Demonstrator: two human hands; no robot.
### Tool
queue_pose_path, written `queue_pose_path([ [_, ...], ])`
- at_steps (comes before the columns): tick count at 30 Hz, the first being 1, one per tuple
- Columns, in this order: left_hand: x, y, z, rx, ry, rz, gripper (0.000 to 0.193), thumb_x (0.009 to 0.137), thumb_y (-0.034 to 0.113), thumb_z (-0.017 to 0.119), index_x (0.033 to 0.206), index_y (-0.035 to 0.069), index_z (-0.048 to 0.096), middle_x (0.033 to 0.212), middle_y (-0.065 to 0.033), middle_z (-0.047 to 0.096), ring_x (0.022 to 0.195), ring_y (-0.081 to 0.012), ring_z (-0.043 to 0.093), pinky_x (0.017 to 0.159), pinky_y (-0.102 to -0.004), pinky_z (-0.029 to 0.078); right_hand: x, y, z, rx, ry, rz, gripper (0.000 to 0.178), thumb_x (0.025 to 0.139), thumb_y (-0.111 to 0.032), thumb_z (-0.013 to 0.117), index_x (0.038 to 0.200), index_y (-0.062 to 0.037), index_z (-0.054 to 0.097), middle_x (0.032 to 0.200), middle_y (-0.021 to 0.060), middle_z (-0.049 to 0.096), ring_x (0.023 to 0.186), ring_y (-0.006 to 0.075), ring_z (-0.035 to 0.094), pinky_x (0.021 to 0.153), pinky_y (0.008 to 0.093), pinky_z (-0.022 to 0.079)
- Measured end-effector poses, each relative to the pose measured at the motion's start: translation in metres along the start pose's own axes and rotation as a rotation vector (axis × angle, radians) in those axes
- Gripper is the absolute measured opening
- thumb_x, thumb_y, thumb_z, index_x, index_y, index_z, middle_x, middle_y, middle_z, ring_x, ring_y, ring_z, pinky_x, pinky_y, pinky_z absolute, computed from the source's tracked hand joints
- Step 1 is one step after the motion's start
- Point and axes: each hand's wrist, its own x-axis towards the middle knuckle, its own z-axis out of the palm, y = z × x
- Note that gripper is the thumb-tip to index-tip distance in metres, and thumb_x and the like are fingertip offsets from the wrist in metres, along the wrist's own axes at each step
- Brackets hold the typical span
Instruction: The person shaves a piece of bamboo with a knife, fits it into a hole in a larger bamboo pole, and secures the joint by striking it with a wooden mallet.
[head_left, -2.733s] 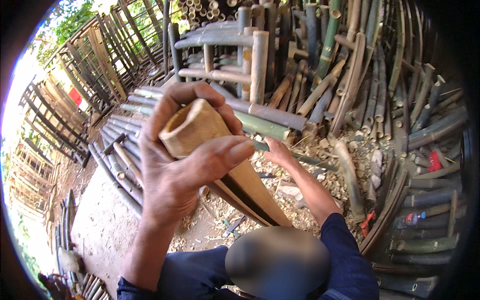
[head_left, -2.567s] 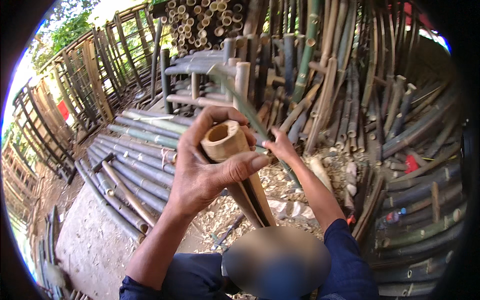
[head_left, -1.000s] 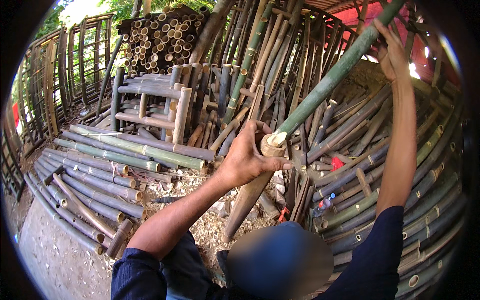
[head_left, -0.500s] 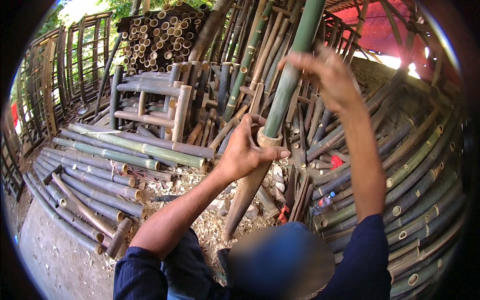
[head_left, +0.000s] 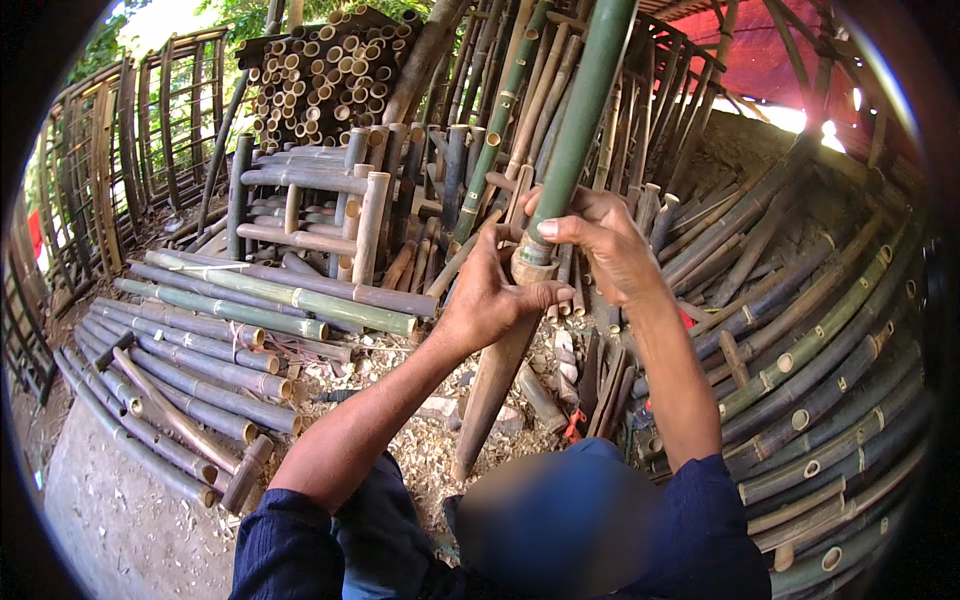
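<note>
Leaning a little right of upright, the green bamboo pole [head_left: 582,115] meets the upper rim of the brown bamboo piece [head_left: 497,390] with its lower end; I can't tell how deep it sits. The pole's far end runs out past the top edge of my view, while the brown piece narrows downward to a foot below the hands. I have the right hand [head_left: 612,255] wrapped round the pole just above the rim, thumb across the front, and the left hand [head_left: 490,305] curled round the brown piece just below it, thumb also in front. The hands are close together, so I read little room between them; there is more below the left hand, over wood shavings [head_left: 432,452]. Well to the left of the left hand, I see long dark poles [head_left: 215,383] laid side by side. Beyond the left hand stands a bamboo frame [head_left: 305,180], with a stack of cut tubes [head_left: 325,75] farther behind. Right of the right hand, more poles [head_left: 815,352] crowd together, with a red sheet [head_left: 765,75] beyond.
</note>
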Motion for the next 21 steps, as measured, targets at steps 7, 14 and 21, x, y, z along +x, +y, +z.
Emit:
queue_pose_path([
  [7,-0.006,0.011,0.024,0.104,-0.037,-0.080,0.077,0.072,0.019,0.094,0.127,-0.005,0.046,0.106,-0.0112,0.062,0.097,-0.0161,0.061,0.088,-0.0314,0.053,0.063,-0.093,-0.098,-0.185,0.274,-0.198,0.067,0.101,-0.062,0.044,0.145,-0.0124,0.053,0.131,0.0056,0.067,0.125,0.0184,0.057,0.101,0.0406,0.045],
  [14,-0.008,0.015,0.035,0.108,-0.051,-0.010,0.078,0.070,0.021,0.096,0.125,-0.006,0.048,0.105,-0.0113,0.063,0.101,-0.0170,0.059,0.088,-0.0324,0.051,0.065,-0.116,-0.054,-0.071,0.476,-0.344,0.042,0.093,-0.044,0.067,0.073,-0.0068,0.067,0.074,0.0075,0.068,0.071,0.0158,0.064,0.069,0.0310,0.048],
  [21,-0.009,0.015,0.024,0.056,-0.066,-0.015,0.087,0.074,0.022,0.093,0.134,-0.008,0.038,0.112,-0.0165,0.061,0.098,-0.0202,0.063,0.087,-0.0338,0.055,0.064,-0.121,-0.037,-0.161,0.486,-0.273,0.052,0.090,-0.052,0.065,0.078,-0.0023,0.072,0.075,0.0125,0.071,0.073,0.0193,0.065,0.078,0.0356,0.050],
])
